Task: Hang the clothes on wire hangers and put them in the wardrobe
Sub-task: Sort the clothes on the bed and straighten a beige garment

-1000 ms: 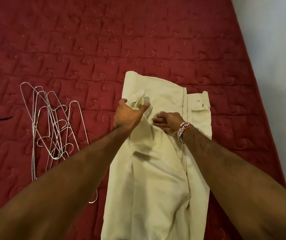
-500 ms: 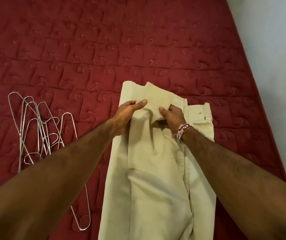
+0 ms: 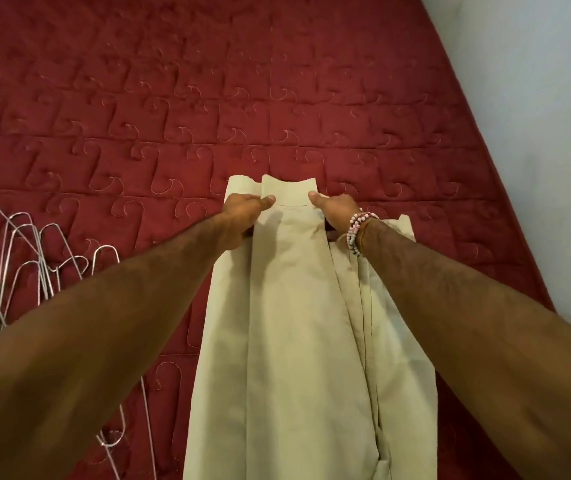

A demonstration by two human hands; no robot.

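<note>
A pair of beige trousers (image 3: 297, 323) lies lengthwise on a red quilted bedspread (image 3: 207, 98), folded into long narrow layers that run from the bottom edge of the view up to the middle of the bed. Both hands are at the far end of the cloth. The left hand (image 3: 242, 216) pinches the left edge of the uppermost folded panel, thumb laid flat on top and the fingers tucked beneath the fabric. The right hand (image 3: 334, 211) grips the right edge of the same panel in the same way, thumb on top and fingers hidden under the cloth; a beaded bracelet (image 3: 355, 232) of pink and white beads circles that wrist. Between the two thumbs the panel is held flat and taut, and a second layer shows just beyond it to the left. A loose bundle of wire hangers (image 3: 34, 258) lies on the bedspread to the left, apart from the trousers. A pale wall (image 3: 536, 98) borders the bed's right side.
</note>
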